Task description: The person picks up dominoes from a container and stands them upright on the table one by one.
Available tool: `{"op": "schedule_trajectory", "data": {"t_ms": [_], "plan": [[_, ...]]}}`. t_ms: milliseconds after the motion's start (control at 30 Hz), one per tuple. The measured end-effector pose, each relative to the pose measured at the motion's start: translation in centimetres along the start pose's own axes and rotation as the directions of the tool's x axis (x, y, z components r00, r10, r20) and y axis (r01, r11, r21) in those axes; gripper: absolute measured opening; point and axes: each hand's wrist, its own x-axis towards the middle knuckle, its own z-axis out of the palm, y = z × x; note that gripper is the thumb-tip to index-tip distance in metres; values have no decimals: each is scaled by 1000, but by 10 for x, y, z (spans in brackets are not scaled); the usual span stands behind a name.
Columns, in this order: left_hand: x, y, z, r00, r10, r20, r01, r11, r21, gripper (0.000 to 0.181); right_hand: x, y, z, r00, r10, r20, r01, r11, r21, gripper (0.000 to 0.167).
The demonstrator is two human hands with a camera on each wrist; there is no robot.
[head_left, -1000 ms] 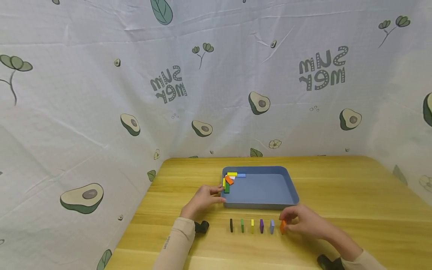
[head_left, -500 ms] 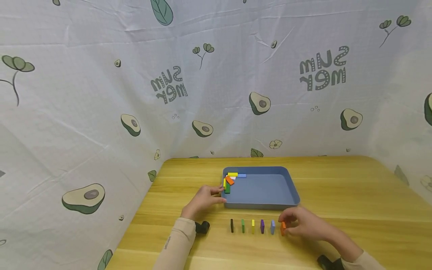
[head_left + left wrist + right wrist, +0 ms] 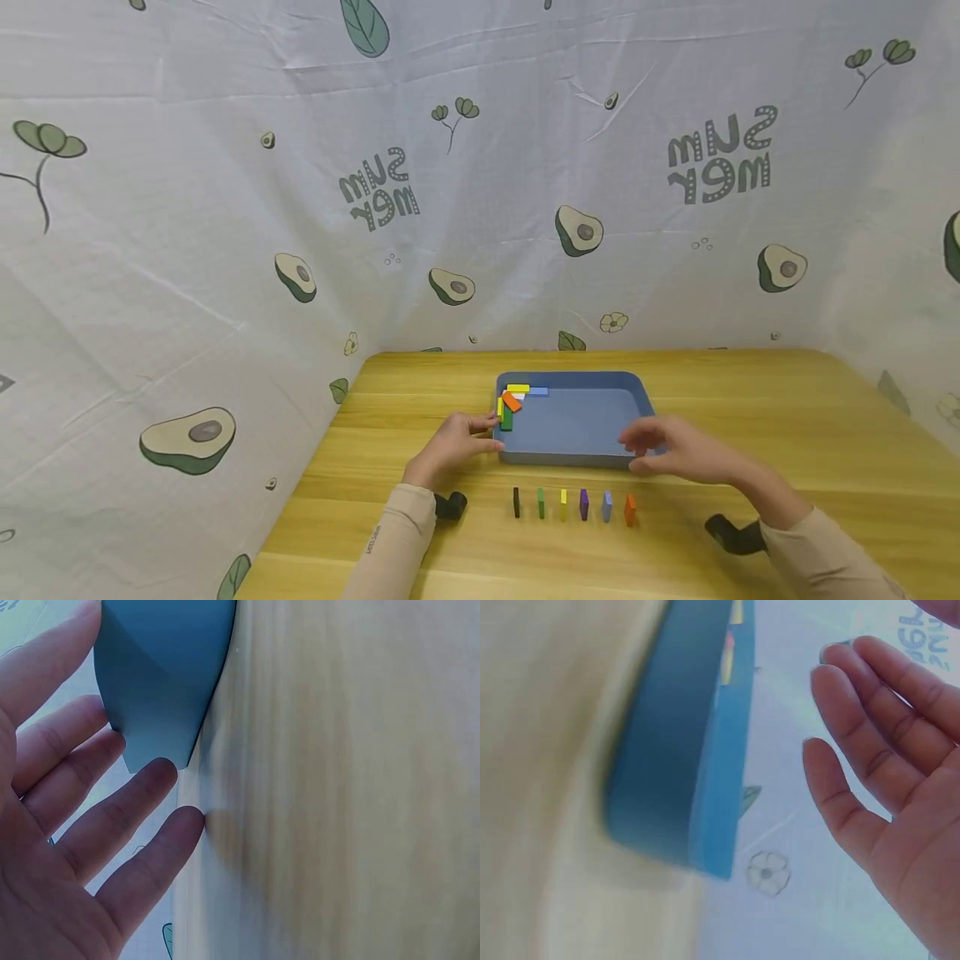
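Note:
Upright on the table in the head view is a spaced row of thin domino blocks: black (image 3: pixel 516 502), green (image 3: pixel 541 503), yellow (image 3: pixel 564 505), purple (image 3: pixel 583 504), light blue (image 3: pixel 607 506) and orange (image 3: pixel 630 510). Behind them lies a blue-grey tray (image 3: pixel 581 421). My left hand (image 3: pixel 450 446) is at the tray's left wall with fingers extended and loosely spread; the left wrist view shows fingertips at the tray's wall. My right hand (image 3: pixel 678 450) hovers near the tray's front right corner, holding nothing, its fingers relaxed and apart in the right wrist view.
Inside the tray's left end lie several loose blocks, among them an orange block (image 3: pixel 512 402), a green block (image 3: pixel 507 419) and a light blue block (image 3: pixel 538 391). A printed cloth (image 3: pixel 510 183) hangs behind the wooden table (image 3: pixel 750 417).
My right hand has let go of the orange block, which stands at the row's right end, and has risen away toward the tray. The left hand has stayed put.

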Motion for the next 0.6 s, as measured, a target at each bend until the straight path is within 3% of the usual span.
{"op": "schedule_trajectory", "data": {"t_ms": [167, 333, 600], "plan": [[2, -2, 1, 1000, 6, -2, -6, 1000, -6, 51, 38, -7, -19, 999, 41, 31, -42, 998, 37, 28], [2, -1, 2, 1000, 11, 0, -11, 1000, -9, 52, 84, -4, -31, 996, 70, 47, -70, 998, 5, 29], [6, -6, 1, 999, 40, -2, -40, 999, 7, 53, 141, 28, -25, 987, 158, 39, -157, 987, -35, 31]]}}
